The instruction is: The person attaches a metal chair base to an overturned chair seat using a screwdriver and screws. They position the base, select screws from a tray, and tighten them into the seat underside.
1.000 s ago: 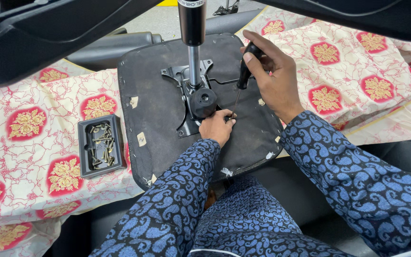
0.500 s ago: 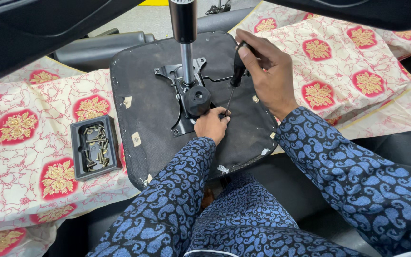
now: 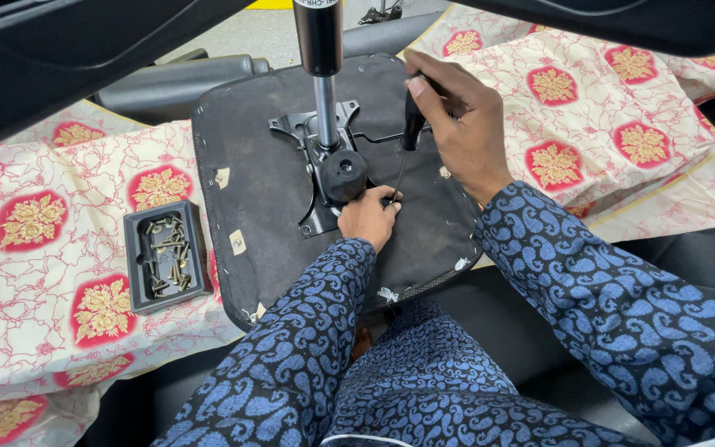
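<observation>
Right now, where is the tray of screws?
In the head view, the black screw tray lies at left on the patterned cloth, beside the upturned seat base.

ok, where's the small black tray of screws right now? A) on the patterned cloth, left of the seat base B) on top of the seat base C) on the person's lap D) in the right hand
A: the black tray of screws lies on the patterned cloth, left of the upturned seat base; neither hand touches it.
</observation>
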